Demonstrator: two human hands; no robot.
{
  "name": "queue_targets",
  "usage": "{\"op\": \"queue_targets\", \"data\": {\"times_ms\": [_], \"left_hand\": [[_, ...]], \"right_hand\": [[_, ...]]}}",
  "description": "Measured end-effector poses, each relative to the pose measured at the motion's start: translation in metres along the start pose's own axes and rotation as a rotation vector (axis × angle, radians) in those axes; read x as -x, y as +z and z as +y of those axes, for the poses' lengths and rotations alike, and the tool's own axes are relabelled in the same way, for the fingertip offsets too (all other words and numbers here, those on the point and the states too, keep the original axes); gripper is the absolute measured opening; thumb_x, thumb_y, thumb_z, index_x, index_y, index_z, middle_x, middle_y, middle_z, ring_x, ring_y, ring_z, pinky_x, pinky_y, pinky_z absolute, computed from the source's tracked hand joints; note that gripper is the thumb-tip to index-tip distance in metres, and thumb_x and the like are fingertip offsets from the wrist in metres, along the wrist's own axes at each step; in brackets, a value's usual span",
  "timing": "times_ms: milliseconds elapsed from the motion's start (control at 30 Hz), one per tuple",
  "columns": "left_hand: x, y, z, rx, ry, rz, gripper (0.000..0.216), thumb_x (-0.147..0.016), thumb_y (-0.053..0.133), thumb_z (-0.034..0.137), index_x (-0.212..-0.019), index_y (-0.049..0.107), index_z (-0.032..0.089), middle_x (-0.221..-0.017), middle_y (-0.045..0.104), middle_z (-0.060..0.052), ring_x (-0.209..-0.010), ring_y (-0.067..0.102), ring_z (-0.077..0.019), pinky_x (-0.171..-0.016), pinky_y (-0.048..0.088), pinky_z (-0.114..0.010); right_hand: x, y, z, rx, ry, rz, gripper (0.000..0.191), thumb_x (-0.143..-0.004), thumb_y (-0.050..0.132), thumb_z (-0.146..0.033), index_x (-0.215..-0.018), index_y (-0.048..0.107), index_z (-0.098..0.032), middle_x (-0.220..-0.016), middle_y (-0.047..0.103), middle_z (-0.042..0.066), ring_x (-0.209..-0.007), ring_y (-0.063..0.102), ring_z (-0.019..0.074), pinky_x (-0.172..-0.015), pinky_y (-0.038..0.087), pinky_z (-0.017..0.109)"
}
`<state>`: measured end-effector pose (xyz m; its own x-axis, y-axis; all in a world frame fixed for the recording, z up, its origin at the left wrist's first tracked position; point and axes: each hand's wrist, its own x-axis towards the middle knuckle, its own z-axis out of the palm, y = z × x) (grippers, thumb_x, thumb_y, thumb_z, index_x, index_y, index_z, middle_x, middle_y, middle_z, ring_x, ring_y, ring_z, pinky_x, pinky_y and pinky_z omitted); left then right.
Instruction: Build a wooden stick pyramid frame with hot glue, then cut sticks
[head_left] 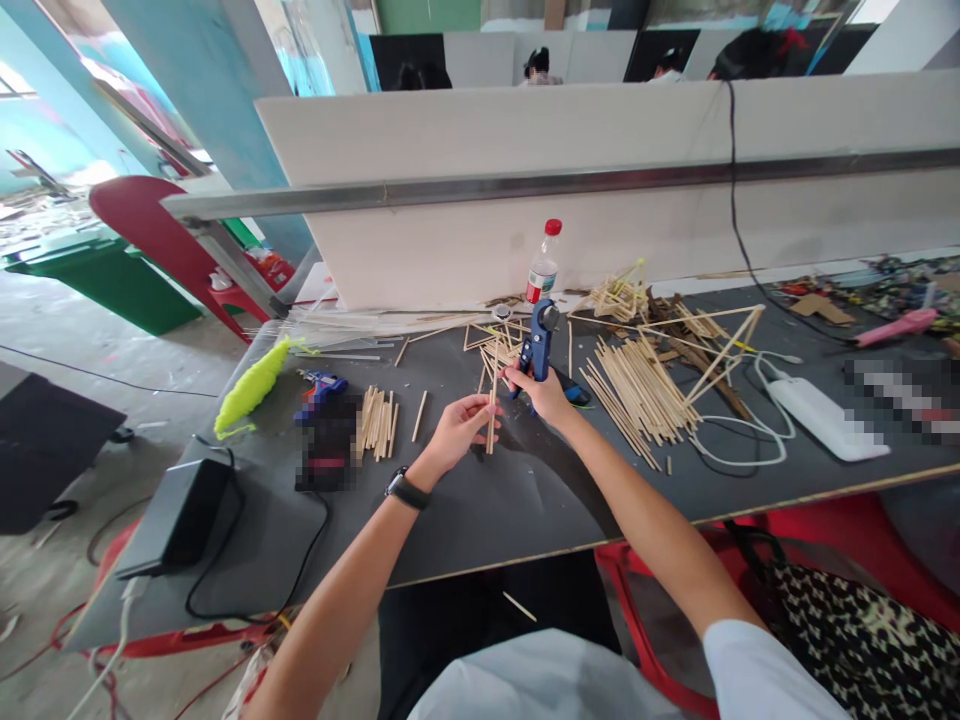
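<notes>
My left hand (pixel 459 432), wearing a black watch, pinches a thin wooden stick (pixel 492 425) held roughly upright over the grey table. In my right hand (pixel 546 392) is a blue pliers-like hand tool (pixel 540 345), its rounded dark end pointing up. The right fingertips are close to the stick's upper part; whether they touch it I cannot tell. Beyond the hands lies a loose frame of joined sticks (pixel 487 340). A bundle of short cut sticks (pixel 376 422) lies left of my left hand, one single short stick (pixel 419 416) beside it. Many longer sticks (pixel 645 390) are spread to the right.
A red-capped bottle (pixel 543 265) stands against the white partition (pixel 435 250). Leftward are a yellow-green plush-like object (pixel 253 388), a blue glue-gun-like tool (pixel 322 390) and a black box with cables (pixel 176 515). A white power strip (pixel 829 418) and its cord lie right.
</notes>
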<state>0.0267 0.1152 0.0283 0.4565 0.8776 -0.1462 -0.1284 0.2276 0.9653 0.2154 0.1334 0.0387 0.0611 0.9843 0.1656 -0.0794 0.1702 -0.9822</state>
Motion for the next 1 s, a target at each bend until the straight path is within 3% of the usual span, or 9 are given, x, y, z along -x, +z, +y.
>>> {"op": "queue_targets", "data": {"times_ms": [133, 267, 400, 533, 700, 1000], "left_hand": [[-0.001, -0.010, 0.008, -0.049, 0.068, 0.095, 0.050, -0.073, 0.080, 0.057, -0.100, 0.067, 0.017, -0.097, 0.071, -0.007, -0.077, 0.069, -0.0161, -0.062, 0.059, -0.026], [-0.003, -0.021, 0.012, -0.064, 0.129, 0.168, 0.050, -0.073, 0.080, 0.057, -0.101, 0.067, 0.017, -0.098, 0.072, -0.008, -0.077, 0.070, -0.0162, -0.062, 0.059, -0.025], [-0.006, -0.027, 0.011, -0.081, 0.158, 0.205, 0.052, -0.072, 0.080, 0.058, -0.100, 0.067, 0.017, -0.095, 0.073, -0.008, -0.073, 0.069, -0.0158, -0.060, 0.058, -0.025], [-0.007, -0.029, 0.010, -0.110, 0.180, 0.220, 0.053, -0.071, 0.080, 0.059, -0.099, 0.067, 0.016, -0.091, 0.072, -0.007, -0.071, 0.069, -0.0154, -0.055, 0.055, -0.023], [-0.007, -0.027, 0.010, -0.196, 0.204, 0.231, 0.046, -0.075, 0.077, 0.054, -0.097, 0.068, 0.014, -0.086, 0.072, -0.006, -0.065, 0.067, -0.0132, -0.054, 0.054, -0.022], [-0.010, -0.030, 0.002, -0.271, 0.148, 0.207, 0.037, -0.077, 0.072, 0.046, -0.097, 0.068, 0.015, -0.091, 0.071, -0.007, -0.066, 0.067, -0.0137, -0.053, 0.055, -0.022]], "right_hand": [[0.001, -0.017, -0.009, 0.379, 0.029, -0.025, 0.032, -0.082, 0.067, -0.053, -0.076, 0.062, -0.023, -0.068, 0.067, 0.001, -0.055, 0.057, 0.0170, -0.060, 0.045, 0.031], [0.003, -0.025, -0.015, 0.639, 0.103, -0.131, 0.029, -0.084, 0.063, -0.049, -0.074, 0.064, -0.022, -0.068, 0.070, 0.002, -0.063, 0.066, 0.0204, -0.065, 0.046, 0.030], [0.004, -0.020, -0.016, 0.883, 0.061, -0.197, 0.026, -0.084, 0.063, -0.047, -0.082, 0.070, -0.022, -0.075, 0.073, 0.002, -0.072, 0.066, 0.0219, -0.069, 0.044, 0.030], [0.005, -0.017, -0.014, 0.957, -0.006, -0.209, 0.031, -0.086, 0.063, -0.046, -0.102, 0.073, -0.021, -0.092, 0.075, 0.006, -0.081, 0.067, 0.0226, -0.073, 0.046, 0.030], [0.005, -0.019, -0.014, 1.026, -0.028, -0.179, 0.037, -0.083, 0.068, -0.043, -0.111, 0.074, -0.020, -0.108, 0.076, 0.009, -0.093, 0.069, 0.0253, -0.079, 0.048, 0.030], [0.010, -0.018, -0.028, 1.097, -0.025, -0.323, 0.031, -0.084, 0.065, -0.050, -0.085, 0.081, -0.023, -0.071, 0.074, 0.004, -0.066, 0.064, 0.0194, -0.059, 0.038, 0.027]]}}
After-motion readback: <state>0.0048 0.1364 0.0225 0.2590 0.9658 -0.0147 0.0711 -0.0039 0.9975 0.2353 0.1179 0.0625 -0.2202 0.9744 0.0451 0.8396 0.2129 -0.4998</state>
